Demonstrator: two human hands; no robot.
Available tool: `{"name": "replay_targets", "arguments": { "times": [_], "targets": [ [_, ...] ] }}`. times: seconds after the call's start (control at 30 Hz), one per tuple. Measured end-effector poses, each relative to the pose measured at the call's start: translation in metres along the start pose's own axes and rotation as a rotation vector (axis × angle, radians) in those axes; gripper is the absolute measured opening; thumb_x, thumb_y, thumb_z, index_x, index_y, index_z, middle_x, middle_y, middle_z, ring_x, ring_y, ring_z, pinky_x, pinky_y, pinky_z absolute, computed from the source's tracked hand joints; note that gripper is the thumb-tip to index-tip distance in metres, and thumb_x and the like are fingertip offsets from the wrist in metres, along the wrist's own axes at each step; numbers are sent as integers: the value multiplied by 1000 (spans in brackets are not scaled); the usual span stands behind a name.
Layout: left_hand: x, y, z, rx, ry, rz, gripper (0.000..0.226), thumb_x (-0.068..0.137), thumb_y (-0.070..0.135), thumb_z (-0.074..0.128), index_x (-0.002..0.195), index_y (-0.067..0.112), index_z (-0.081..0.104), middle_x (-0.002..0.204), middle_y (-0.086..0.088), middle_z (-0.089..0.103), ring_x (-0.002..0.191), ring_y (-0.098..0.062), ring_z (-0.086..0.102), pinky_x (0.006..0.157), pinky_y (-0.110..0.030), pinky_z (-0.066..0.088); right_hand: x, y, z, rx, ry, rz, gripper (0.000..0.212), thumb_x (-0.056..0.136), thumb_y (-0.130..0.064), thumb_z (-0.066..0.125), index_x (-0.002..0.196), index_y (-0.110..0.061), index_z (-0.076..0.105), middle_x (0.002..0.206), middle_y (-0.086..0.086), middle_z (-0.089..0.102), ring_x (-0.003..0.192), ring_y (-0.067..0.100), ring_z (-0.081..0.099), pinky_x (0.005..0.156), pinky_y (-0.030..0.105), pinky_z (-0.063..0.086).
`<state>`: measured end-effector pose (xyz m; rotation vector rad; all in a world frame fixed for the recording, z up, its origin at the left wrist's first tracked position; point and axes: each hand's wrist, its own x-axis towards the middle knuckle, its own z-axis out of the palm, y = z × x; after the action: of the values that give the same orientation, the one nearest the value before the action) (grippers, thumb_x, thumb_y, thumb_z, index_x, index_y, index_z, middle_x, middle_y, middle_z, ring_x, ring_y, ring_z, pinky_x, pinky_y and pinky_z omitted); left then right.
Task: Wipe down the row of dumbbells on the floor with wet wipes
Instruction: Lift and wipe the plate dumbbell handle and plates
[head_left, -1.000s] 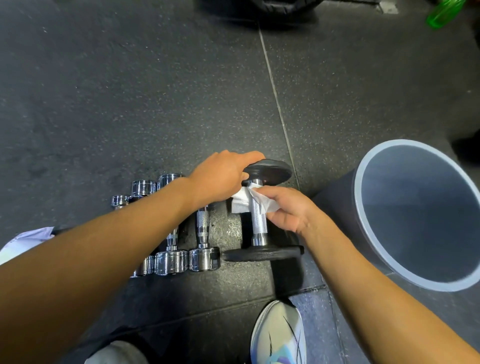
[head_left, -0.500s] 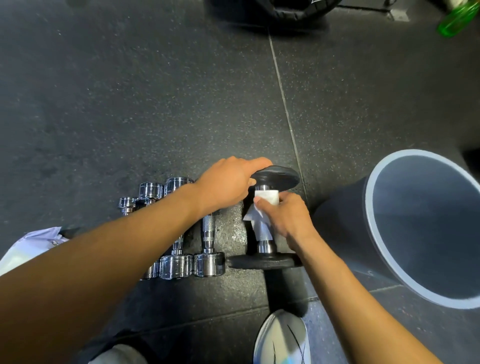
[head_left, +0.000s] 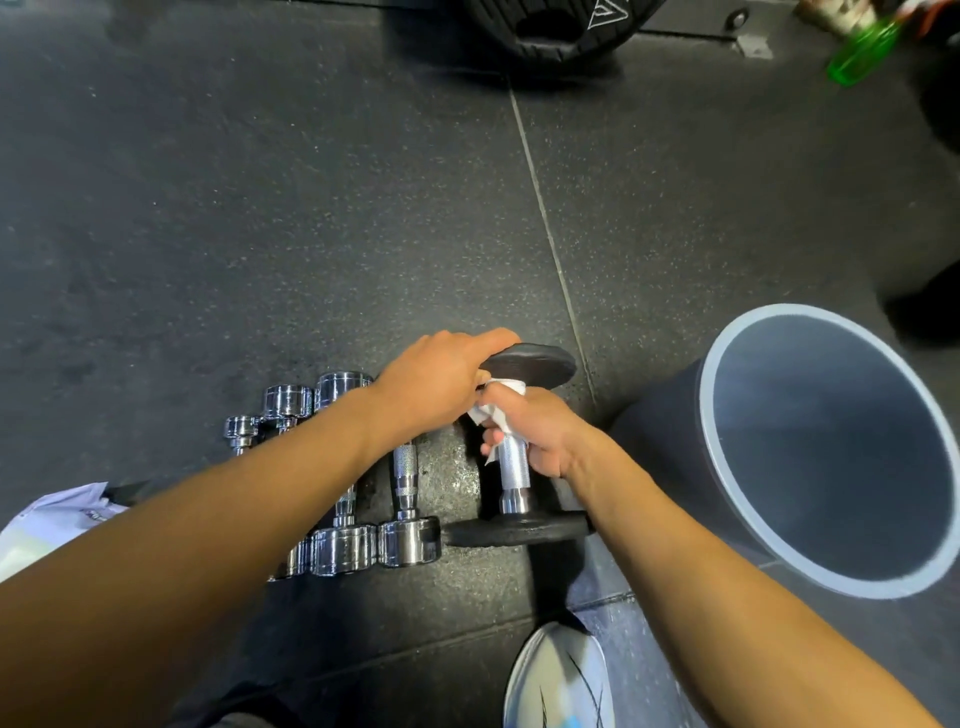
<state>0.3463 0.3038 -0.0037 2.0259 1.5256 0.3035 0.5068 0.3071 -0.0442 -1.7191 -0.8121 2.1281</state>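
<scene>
A black dumbbell (head_left: 513, 478) lies on the floor (head_left: 311, 208). Its chrome handle points away from the viewer, with a flat black plate at each end. The right hand (head_left: 540, 431) is curled round the far part of the handle. A white wipe (head_left: 496, 415) is bunched between its fingers and the metal, just under the far plate. The left hand (head_left: 436, 384) reaches in from the left and grips the rim of that far plate, fingers over the top, just beside the right hand.

Left of the right hand, partly under the left forearm, chrome dumbbells (head_left: 410, 499) lie side by side in a row. They run parallel to the black one, and the nearest sits just beside it.

Right of the right hand stands a round grey bin (head_left: 727, 364) with a pale rim, its open mouth tilted toward the viewer. Its wall is near the black dumbbell.

Below the right forearm shows the toe of a white shoe (head_left: 556, 680). At the far left edge, beneath the left arm, a white packet (head_left: 52, 519) is partly hidden.

Well beyond both hands sits a black ridged round object (head_left: 556, 31) — cut off by the top edge. Further right is a blurred green bottle (head_left: 862, 49).
</scene>
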Motion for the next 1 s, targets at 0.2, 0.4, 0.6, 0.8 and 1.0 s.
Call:
{"name": "replay_targets", "arguments": {
  "times": [0.2,0.4,0.6,0.8,1.0],
  "targets": [
    [-3,-2,2,-44,19,-8,43,99,12,56,136,34,52,102,-4,70,90,-28,62,78,-40,50,3,4,14,-585,342,-83,22,90,-24,63,75,-6,61,57,7,57,46,20,50,46,28,47],
    [-1,-2,2,-38,16,3,42,100,11,56,134,35,51,102,-3,71,87,-23,62,77,-38,51,-7,12,-14,-2,-244,156,25,91,-11,68,111,-10,53,67,2,52,51,12,45,62,33,56],
    [-3,-6,3,-52,19,5,42,101,10,55,135,34,50,100,-4,70,86,-25,62,80,-44,53,-6,14,-15,-160,-191,172,23,87,-11,75,106,-7,63,75,9,65,59,18,61,64,37,58],
    [-1,-2,3,-48,-9,6,48,97,8,59,136,32,50,104,-5,69,86,-21,57,77,-38,50,6,9,-2,-30,65,-32,12,84,-6,74,95,-3,70,78,13,68,59,19,62,58,32,54],
    [0,-4,5,-30,-9,-11,45,99,7,54,134,35,47,100,-6,67,85,-25,59,76,-43,53,-11,14,-11,-287,-92,133,14,86,-9,76,96,-6,66,78,12,68,61,19,65,50,28,52]
  ]
}}
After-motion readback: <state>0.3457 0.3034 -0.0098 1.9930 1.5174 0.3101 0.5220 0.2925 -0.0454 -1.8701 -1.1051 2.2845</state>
